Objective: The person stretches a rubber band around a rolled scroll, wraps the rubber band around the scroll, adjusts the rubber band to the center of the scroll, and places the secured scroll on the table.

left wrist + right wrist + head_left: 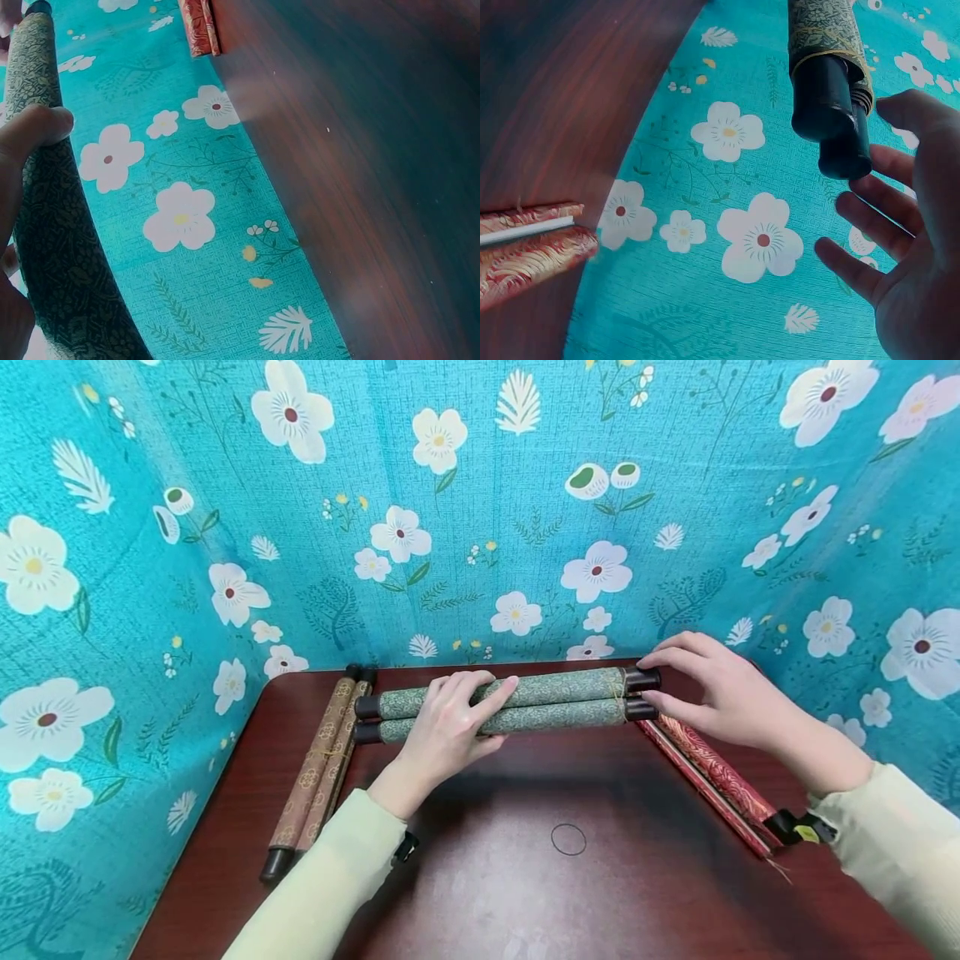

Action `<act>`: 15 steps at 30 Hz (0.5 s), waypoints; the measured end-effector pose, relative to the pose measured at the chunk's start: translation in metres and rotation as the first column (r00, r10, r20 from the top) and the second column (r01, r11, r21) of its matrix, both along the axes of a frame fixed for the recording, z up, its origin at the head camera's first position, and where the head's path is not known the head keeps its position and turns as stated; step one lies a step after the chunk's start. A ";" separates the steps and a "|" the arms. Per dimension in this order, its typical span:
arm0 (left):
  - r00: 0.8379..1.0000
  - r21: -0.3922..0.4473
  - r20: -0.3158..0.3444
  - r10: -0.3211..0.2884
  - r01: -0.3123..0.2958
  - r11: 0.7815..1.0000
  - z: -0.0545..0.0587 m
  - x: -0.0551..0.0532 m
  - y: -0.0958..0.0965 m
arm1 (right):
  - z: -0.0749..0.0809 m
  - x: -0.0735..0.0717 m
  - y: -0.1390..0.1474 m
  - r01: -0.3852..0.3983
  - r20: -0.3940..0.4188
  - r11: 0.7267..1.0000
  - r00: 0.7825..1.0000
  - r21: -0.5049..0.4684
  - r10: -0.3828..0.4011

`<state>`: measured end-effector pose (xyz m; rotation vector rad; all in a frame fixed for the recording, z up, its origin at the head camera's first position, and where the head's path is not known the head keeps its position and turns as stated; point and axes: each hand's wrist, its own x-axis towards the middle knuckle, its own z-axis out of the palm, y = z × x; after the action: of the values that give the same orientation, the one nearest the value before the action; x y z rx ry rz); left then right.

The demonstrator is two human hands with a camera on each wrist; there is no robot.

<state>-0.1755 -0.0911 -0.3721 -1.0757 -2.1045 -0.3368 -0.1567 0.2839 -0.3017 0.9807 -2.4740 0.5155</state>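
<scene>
Left hand [444,727]: grasping, thumb lying across the rolls, fingers over the upper one; placed just left of centre in the head view.

Right hand [720,689]: right of centre, fingers loosely spread, thumb and forefinger at the dark end knobs [642,678]; whether it pinches them cannot be told.

Green patterned rolls [555,687]: two, side by side, near-level across the centre of the head view, right end slightly higher; dark knobs at both ends; thin yellow band [617,685] near the right end. Left wrist view: a green roll runs down the left edge, thumb over it. Right wrist view: two black knobs at upper right, one overlapping the other.

Sleeves [892,843]: two, pale yellow-green, lower left and lower right.

Red patterned scroll [723,768]: two-part, slanting down to the right, right of centre; upper end close behind the green rolls' right end.

Brown patterned scroll [307,785]: two-part, dark knobs, slanting at left; tied with a thin yellow cord [324,752].

Ring [567,824]: thin, dark, lying below centre.

Table [480,877]: reddish-brown, glossy, rounded far corners, lower half.

Cloth [480,485]: turquoise, white-flowered, behind and along both sides.
</scene>
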 end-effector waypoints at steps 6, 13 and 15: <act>1.000 0.005 -0.005 -0.007 0.007 1.000 0.001 0.000 0.000 | -0.002 0.000 0.000 -0.012 0.000 0.996 1.000 0.087 0.012; 1.000 0.005 0.002 -0.018 0.018 1.000 0.000 0.001 0.003 | -0.007 -0.003 -0.005 -0.077 -0.019 0.988 0.997 0.131 0.080; 1.000 0.010 0.010 -0.024 0.023 1.000 -0.001 0.001 0.003 | -0.010 -0.003 -0.008 -0.081 -0.025 0.989 0.996 0.124 0.085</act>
<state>-0.1743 -0.0883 -0.3727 -1.0961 -2.0988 -0.3641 -0.1600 0.2762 -0.3115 1.1355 -2.4702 0.3754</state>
